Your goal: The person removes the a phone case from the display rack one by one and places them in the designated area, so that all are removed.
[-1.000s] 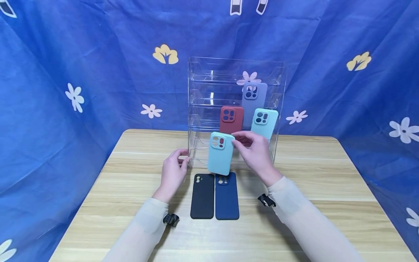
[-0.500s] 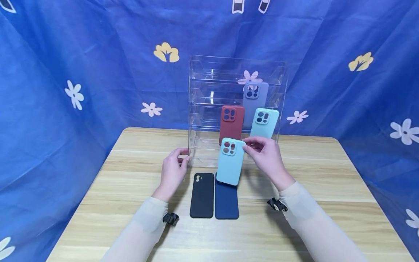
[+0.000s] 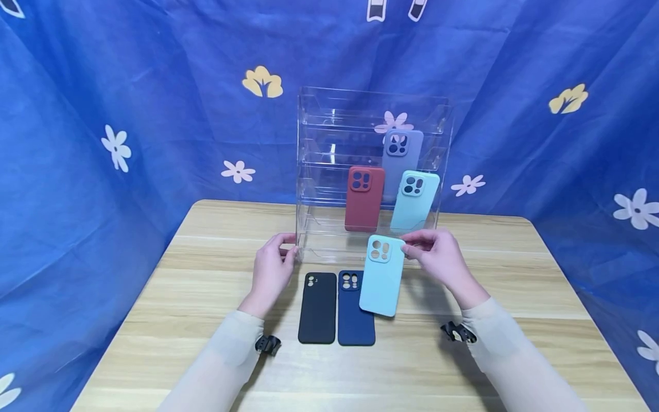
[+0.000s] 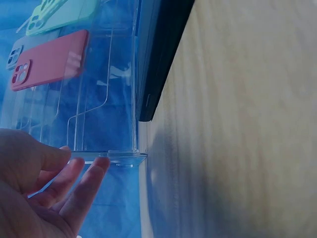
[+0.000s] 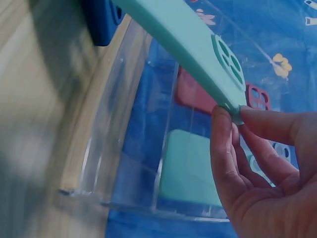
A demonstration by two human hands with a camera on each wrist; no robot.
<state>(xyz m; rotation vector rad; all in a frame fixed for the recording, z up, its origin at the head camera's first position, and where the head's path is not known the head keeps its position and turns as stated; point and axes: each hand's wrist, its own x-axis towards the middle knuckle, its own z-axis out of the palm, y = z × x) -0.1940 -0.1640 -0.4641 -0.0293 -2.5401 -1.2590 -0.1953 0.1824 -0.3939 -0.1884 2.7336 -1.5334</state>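
My right hand [image 3: 435,257] pinches a mint-green phone case [image 3: 382,277] by its upper right corner, between thumb and fingers. The case hangs tilted in front of a clear tiered display rack [image 3: 324,229] and overlaps a navy phone case [image 3: 355,320] in the head view. A black phone case [image 3: 317,309] lies beside the navy one. My left hand [image 3: 274,266] touches the rack's left side near its base with its fingertips. In the rack stand a red phone case [image 3: 364,200], a second mint-green case [image 3: 416,200] and a lavender case [image 3: 403,154].
The rack stands toward the back of a light wood table [image 3: 206,355]. Behind it hangs a blue curtain [image 3: 180,103] with flower prints. Black straps with small devices sit at both wrists.
My right hand has moved right and toward me with the mint-green case, away from the rack's front. The left hand stays at the rack's side.
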